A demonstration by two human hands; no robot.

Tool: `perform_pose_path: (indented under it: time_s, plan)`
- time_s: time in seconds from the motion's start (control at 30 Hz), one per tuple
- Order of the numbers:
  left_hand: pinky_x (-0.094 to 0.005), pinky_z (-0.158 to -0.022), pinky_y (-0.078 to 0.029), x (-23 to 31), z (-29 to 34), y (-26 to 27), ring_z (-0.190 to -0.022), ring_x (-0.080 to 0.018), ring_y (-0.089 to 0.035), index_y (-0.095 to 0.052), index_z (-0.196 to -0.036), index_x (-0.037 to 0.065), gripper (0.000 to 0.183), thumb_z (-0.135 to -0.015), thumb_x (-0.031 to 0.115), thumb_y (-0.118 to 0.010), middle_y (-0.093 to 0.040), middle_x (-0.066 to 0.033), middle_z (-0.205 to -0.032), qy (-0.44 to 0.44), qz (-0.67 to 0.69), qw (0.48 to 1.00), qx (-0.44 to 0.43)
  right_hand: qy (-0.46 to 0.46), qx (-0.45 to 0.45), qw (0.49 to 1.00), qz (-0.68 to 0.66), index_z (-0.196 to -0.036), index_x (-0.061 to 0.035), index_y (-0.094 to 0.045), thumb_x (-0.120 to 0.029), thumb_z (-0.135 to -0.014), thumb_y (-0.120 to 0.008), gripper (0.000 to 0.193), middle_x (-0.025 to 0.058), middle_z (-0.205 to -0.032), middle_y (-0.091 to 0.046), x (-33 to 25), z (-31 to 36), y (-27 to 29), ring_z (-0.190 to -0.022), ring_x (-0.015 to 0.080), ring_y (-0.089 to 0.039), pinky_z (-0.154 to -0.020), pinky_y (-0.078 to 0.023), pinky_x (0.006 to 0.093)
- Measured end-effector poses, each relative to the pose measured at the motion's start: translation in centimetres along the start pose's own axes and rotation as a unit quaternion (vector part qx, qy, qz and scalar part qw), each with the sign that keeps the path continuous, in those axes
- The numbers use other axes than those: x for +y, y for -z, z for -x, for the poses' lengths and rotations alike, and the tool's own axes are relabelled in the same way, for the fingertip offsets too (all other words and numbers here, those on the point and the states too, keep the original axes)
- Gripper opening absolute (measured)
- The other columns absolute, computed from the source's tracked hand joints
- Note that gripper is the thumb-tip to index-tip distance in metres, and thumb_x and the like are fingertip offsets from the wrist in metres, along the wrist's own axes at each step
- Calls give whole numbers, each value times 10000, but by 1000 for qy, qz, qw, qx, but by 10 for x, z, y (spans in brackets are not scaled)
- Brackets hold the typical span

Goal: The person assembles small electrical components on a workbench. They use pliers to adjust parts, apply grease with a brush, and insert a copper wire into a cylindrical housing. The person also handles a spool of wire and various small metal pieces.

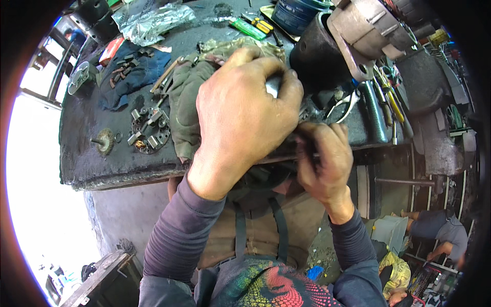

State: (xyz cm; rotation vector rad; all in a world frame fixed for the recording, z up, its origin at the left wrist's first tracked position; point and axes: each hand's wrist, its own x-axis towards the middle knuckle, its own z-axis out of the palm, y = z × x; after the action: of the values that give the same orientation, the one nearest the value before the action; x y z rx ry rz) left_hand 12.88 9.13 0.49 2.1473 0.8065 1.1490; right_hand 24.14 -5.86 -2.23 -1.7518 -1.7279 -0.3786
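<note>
Working at the front edge of a dark, grimy workbench, probably for easy reach. Having a thick-walled black metal cylinder at the right, and a crumpled olive-green cloth just beside the left hand, perhaps as padding. Curling the right hand inward; cannot tell whether gripping anything. Having a round dark metal plate with silver holders well leftward, apparently clear of handling. Clasping over the bench, in left thumb and forefinger, a small pale shiny piece, mostly hidden.
</note>
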Motion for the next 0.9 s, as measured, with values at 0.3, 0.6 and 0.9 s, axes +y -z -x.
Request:
perform_pose_path:
  time_s: [0.3, 0.6, 0.9]
  plan:
    - [-465, -771, -587, -1, -3, -1, -868, -391, -731, -820, -958, 57, 242, -899, 277, -737, -730, -154, -985, -24, -16, 1000, 11, -12, -1, 1000, -21, -1022, -32, -679, 18, -773, -752, 263, 95, -874, -638, -8, 0, 4, -774, 304, -576, -741, -431, 421]
    - [-426, -854, -569, 1, -1, 1, -973, -380, -735, -802, -984, 19, 242, -907, 240, -741, -758, -154, -1051, 0, -13, 1000, -7, -7, -54, 998, -33, -1014, -41, -671, 20, -771, -745, 261, 96, -881, -638, -2, -3, -2, -788, 313, -577, -750, -433, 421]
    - [-430, -846, -569, 0, -2, 0, -959, -378, -734, -805, -975, 31, 230, -903, 240, -741, -753, -143, -1026, -4, -25, 1000, 2, 13, -6, 999, -49, -1036, -34, -666, 16, -780, -750, 274, 107, -920, -664, 0, 3, -11, -806, 326, -590, -773, -449, 429]
